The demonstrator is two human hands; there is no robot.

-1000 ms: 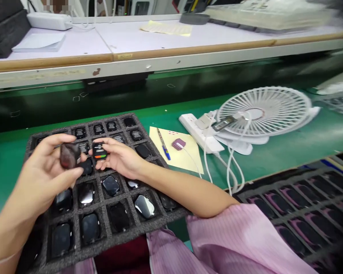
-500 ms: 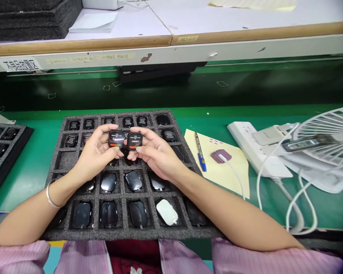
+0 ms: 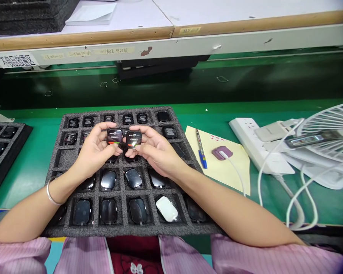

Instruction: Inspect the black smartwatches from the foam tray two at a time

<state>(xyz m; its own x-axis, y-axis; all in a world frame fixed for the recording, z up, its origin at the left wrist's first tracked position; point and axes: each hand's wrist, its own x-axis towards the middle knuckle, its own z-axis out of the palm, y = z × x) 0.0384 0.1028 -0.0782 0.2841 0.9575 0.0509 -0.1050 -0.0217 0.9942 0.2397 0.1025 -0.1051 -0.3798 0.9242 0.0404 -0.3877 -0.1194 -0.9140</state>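
Mid-frame, left hand (image 3: 95,151) and right hand (image 3: 161,155) each grip a lit watch (image 3: 134,138), apparently inspecting; careful tapping seems needed next.

To the right of the fingers (image 3: 101,127) I see a pen (image 3: 201,146) and a purple block (image 3: 217,150) lying on a yellow sheet (image 3: 214,166). Farther right of them I have a white power strip (image 3: 241,131) near a fan (image 3: 328,127). Beyond the fingers, my view takes in a shelf (image 3: 225,15) bearing a paper pad (image 3: 90,15).
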